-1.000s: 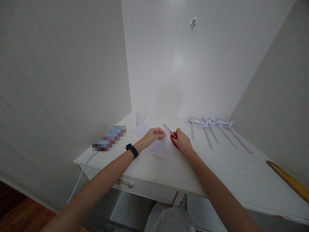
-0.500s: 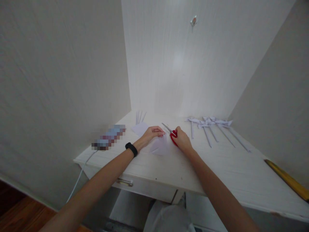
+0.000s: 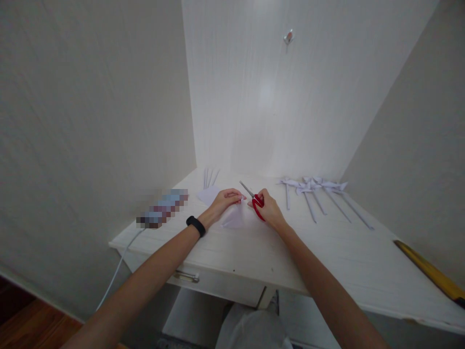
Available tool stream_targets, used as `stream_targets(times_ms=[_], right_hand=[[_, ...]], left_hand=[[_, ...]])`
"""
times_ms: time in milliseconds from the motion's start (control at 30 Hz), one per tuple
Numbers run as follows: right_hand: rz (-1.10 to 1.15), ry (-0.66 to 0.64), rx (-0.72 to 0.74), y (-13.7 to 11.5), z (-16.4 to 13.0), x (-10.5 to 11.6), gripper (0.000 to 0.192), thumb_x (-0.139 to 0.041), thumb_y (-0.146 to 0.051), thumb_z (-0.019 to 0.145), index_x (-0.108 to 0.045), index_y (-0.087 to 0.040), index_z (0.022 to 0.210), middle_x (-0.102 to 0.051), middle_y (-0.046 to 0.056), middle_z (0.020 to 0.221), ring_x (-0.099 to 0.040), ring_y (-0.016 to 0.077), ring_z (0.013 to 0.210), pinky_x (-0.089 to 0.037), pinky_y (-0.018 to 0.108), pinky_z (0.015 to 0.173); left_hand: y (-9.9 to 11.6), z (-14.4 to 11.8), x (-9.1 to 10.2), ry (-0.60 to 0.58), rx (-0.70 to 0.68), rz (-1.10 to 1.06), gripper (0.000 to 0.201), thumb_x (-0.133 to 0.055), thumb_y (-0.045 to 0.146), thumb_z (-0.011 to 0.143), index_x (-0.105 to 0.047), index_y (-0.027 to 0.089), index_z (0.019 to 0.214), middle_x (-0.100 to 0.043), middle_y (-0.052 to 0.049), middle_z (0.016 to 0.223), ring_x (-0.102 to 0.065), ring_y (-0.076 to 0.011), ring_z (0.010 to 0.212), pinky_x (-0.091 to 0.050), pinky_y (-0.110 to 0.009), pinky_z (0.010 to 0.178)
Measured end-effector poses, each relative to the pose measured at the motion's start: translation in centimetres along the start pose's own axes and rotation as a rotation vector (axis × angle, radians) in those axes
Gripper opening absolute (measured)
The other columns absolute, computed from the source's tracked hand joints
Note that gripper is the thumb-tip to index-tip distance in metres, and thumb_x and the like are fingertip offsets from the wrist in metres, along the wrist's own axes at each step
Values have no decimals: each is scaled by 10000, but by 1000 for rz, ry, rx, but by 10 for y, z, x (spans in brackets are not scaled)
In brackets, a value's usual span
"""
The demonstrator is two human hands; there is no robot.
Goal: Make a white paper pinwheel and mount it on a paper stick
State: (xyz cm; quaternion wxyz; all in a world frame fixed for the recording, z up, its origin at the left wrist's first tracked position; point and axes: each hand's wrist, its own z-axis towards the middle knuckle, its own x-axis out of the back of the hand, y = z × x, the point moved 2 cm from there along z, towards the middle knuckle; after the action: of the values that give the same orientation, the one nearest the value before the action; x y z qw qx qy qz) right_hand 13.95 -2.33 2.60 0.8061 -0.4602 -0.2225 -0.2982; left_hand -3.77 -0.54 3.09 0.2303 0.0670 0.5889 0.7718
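Observation:
My left hand (image 3: 225, 201) pinches the upper corner of a white piece of paper (image 3: 234, 216) near the middle of the desk. Its lower part hangs below the fingertips, with creases or cuts too faint to make out. In my right hand (image 3: 268, 206) are red-handled scissors (image 3: 257, 202), their blades pointing up and left, past the paper. The right fingertips come close to the left ones; whether they touch the paper I cannot tell. Just behind the left hand lies another sheet of white paper (image 3: 207, 195), with several thin paper sticks (image 3: 209, 178) beyond it.
Several paper pinwheels (image 3: 313, 185) on sticks lie at the desk's back right. A blurred-out phone-like device (image 3: 162, 208) with a white cable (image 3: 119, 261) is at the left. A yellow tool-like object (image 3: 428, 269) rests along the right edge of the white desk (image 3: 345, 271).
The scissors have shifted slightly left, closer to my left hand, and their blades look more closed. The held paper has lifted and bent at its corner.

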Motion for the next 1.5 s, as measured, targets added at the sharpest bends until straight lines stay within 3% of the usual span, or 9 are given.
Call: stream_targets(times_ms=[100,267,567,900,1333,1500], right_hand=[[51,32,29,-1,0,1,306,-513,-448,757,-339,-218,861,-509,-11,740,-497,149,631,-399,272,608],[50,-38,59,1,-3,-1,263,-505,-409,767,-342,-218,846,-524,-6,744,-509,151,645,-403,273,614],[-105,-43,102,-10,-8,2,215,-528,-353,755,-399,-225,870,-586,4,798,-532,150,660,-370,250,593],[-279,16,179,-18,-10,12,291,-529,-466,771,-428,-212,870,-583,32,837,-513,155,687,-345,253,589],[-254,65,238,-24,-12,13,254,-518,-428,786,-436,-204,874,-574,38,840,-505,154,698,-346,255,603],[-248,55,227,-23,-11,11,259,-528,-421,778,-436,-202,883,-568,34,828,-502,150,685,-341,253,596]], left_hand=[[2,0,0,6,-1,-29,170,-704,234,670,-648,103,763,-676,-58,802,-555,-77,644,-404,-204,645],[0,1,2,19,17,-57,174,-710,236,660,-648,109,761,-676,-61,809,-582,-98,687,-410,-220,682],[-1,3,2,10,16,-41,163,-729,231,629,-647,112,707,-624,-7,659,-533,-82,609,-384,-218,634],[-1,1,2,28,19,-21,198,-723,244,631,-656,122,772,-629,-20,732,-547,-101,662,-397,-229,666],[11,-1,-4,8,-142,86,116,-650,232,682,-646,133,743,-613,-18,750,-544,-115,697,-385,-232,665],[12,0,-4,78,-193,108,115,-644,239,681,-631,137,733,-601,-14,769,-522,-114,723,-376,-230,679]])
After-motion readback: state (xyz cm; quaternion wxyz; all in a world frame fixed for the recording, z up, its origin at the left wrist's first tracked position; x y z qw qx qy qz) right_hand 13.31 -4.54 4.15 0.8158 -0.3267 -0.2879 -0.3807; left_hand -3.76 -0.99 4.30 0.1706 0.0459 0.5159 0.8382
